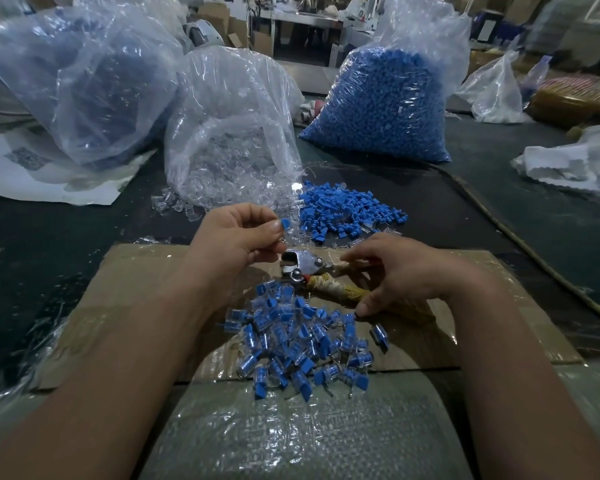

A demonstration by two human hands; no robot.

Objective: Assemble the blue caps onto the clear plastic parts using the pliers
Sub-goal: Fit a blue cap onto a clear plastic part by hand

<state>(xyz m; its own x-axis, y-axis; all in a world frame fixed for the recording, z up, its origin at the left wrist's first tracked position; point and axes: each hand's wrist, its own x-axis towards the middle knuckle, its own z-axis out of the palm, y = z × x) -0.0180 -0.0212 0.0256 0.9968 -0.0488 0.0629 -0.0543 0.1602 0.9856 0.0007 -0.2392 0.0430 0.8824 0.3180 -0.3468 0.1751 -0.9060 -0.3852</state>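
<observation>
My left hand (pixel 238 235) pinches a clear plastic part with a blue cap (pixel 285 224) just above the metal jaws of the pliers (pixel 300 266). My right hand (pixel 400 271) grips the pliers' cloth-wrapped handles; the jaws stand apart. Below them a heap of assembled blue-and-clear pieces (pixel 300 341) lies on the cardboard sheet (pixel 142 271). Loose blue caps (pixel 347 209) are piled behind the hands, and clear parts (pixel 229 161) spill from an open bag.
A large bag of blue caps (pixel 385 105) stands at the back right, and a big clear bag (pixel 80 81) at the back left. White bags (pixel 575 161) lie at the right. A cord (pixel 520 237) runs diagonally over the dark table.
</observation>
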